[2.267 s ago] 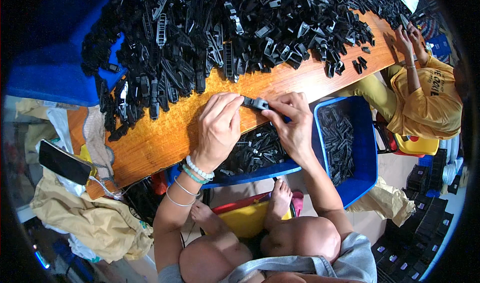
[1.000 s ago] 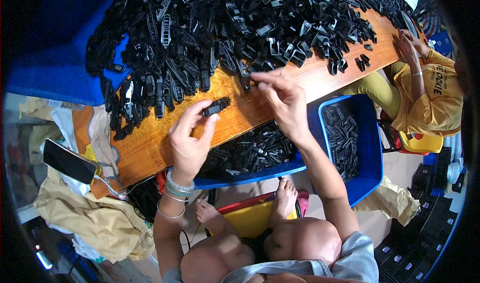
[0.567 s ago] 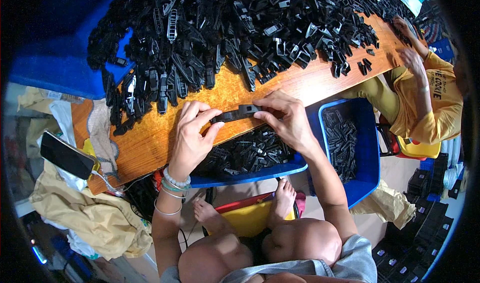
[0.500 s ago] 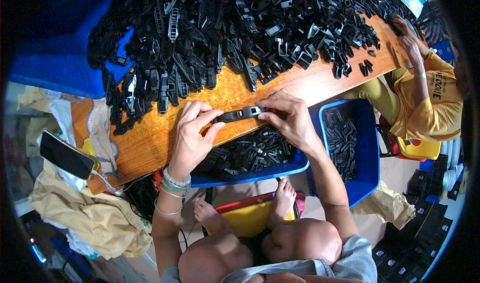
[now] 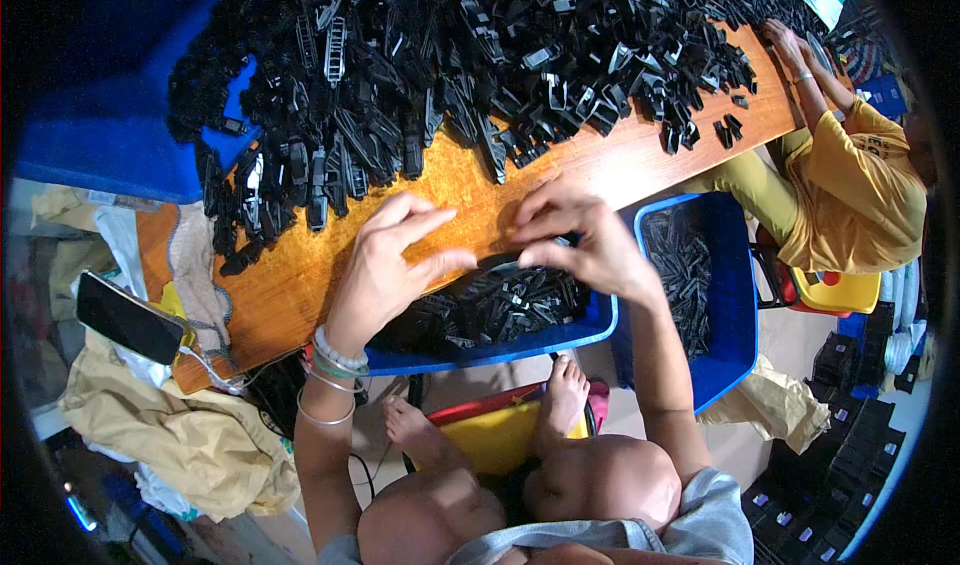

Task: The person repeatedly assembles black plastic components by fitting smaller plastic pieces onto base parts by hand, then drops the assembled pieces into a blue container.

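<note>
My left hand point(image 5: 385, 265) and my right hand point(image 5: 585, 240) are close together at the near edge of the wooden table point(image 5: 300, 285), above a blue bin point(image 5: 500, 347) that holds black plastic parts. A slim black plastic part point(image 5: 495, 260) lies between the two hands. My right hand pinches its right end. My left hand's fingers are spread, and only the thumb tip is at the part's left end. A large heap of black plastic parts point(image 5: 450, 55) covers the far side of the table.
A second blue bin point(image 5: 735, 295) with black parts stands to the right. A person in yellow point(image 5: 850, 185) sits at the table's right end. A phone point(image 5: 125, 315) on a cable and crumpled yellowish cloth point(image 5: 160, 435) lie at the left. A blue crate point(image 5: 100, 135) is far left.
Both hands moved the black part from over the table toward me, to above the blue bin. My left hand has spread its fingers off the part.
</note>
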